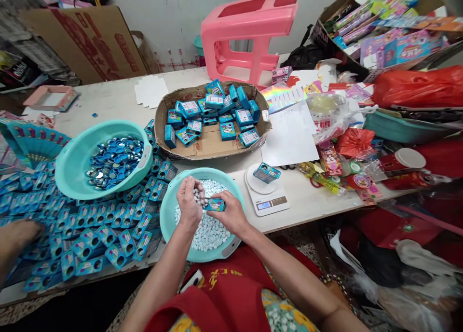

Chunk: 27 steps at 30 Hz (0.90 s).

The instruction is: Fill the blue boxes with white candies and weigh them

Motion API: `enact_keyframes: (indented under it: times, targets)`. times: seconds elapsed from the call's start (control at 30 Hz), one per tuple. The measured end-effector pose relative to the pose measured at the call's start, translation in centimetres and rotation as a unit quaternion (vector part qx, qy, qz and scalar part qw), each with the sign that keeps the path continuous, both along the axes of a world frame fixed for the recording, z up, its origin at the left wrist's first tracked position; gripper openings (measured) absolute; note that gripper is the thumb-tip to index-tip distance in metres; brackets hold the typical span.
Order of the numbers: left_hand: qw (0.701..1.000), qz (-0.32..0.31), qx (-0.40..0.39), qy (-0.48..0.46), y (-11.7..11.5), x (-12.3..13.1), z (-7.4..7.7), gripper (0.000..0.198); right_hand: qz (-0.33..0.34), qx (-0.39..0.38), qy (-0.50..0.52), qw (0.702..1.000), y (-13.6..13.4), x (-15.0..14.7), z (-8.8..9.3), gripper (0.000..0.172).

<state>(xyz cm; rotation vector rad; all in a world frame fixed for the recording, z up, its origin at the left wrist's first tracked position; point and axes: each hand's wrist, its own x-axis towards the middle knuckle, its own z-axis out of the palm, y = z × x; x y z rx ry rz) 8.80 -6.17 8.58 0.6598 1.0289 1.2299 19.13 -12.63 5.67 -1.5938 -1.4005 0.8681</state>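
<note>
My right hand grips a small blue candy box between thumb and fingers, over a turquoise basin. My left hand is cupped and curled round several small white candies, close against one end of that box. Loose white candies lie in the basin beneath both hands. To the right stands a white digital scale, with another blue box resting tilted on its round plate; the display digits are too blurred to read.
A cut-down cardboard tray holds several blue boxes. Blue and silver caps fill part of a second turquoise basin. Boxes with round holes cover the left side, where another person's hand reaches in. A pink stool stands behind.
</note>
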Motion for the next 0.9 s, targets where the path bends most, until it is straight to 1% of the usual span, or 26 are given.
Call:
enact_keyframes:
  times: [0.1,0.23,0.3,0.4,0.5,0.6,0.7,0.77,0.8,0.83,0.87,0.9]
  targets:
    - [1.000,0.005,-0.019,-0.006,-0.1,-0.2,0.1,0.028,-0.007,-0.001,0.020,1.000,-0.1,0.2,0.1,0.035]
    - [0.999,0.030,0.025,0.012,-0.4,-0.1,-0.3,0.028,-0.020,0.011,0.054,0.998,-0.1,0.2,-0.1,0.035]
    - [0.998,0.042,0.028,0.023,-0.4,0.0,-0.8,0.027,-0.024,0.015,0.053,0.998,0.0,0.1,-0.5,0.035]
    - [0.998,0.064,-0.001,0.019,-0.4,0.0,-1.7,0.028,-0.025,0.006,0.051,0.998,0.2,-0.1,-1.6,0.034]
    - [0.998,0.064,-0.015,0.010,-0.5,0.0,-2.2,0.029,-0.022,0.001,0.058,0.998,0.1,-0.2,-2.4,0.035]
    - [0.999,0.052,-0.006,0.005,-0.7,0.2,-1.7,0.029,-0.022,0.002,0.065,0.998,-0.1,-0.4,-2.4,0.034]
    - [0.999,0.036,-0.011,0.000,-0.6,0.2,-0.6,0.028,-0.017,-0.001,0.079,0.997,-0.4,-0.2,-1.7,0.032]
    - [0.999,0.029,-0.021,-0.004,-0.2,-0.3,-0.3,0.027,-0.017,-0.004,0.108,0.994,-0.7,0.2,-1.2,0.034]
    - [0.999,0.031,-0.021,0.005,0.1,-0.7,-0.5,0.027,-0.019,-0.003,0.123,0.992,-0.9,0.5,-1.0,0.036]
    - [0.999,0.035,-0.018,0.031,0.4,-1.2,-1.0,0.027,-0.022,-0.001,0.136,0.990,-1.0,0.8,-0.9,0.038]
    - [0.996,0.031,-0.013,0.080,0.6,-1.9,-1.9,0.027,-0.024,0.001,0.143,0.989,-1.2,1.1,-0.9,0.040]
    - [0.988,0.008,-0.009,0.154,0.8,-2.5,-3.0,0.026,-0.026,0.000,0.143,0.989,-1.4,1.4,-1.0,0.041]
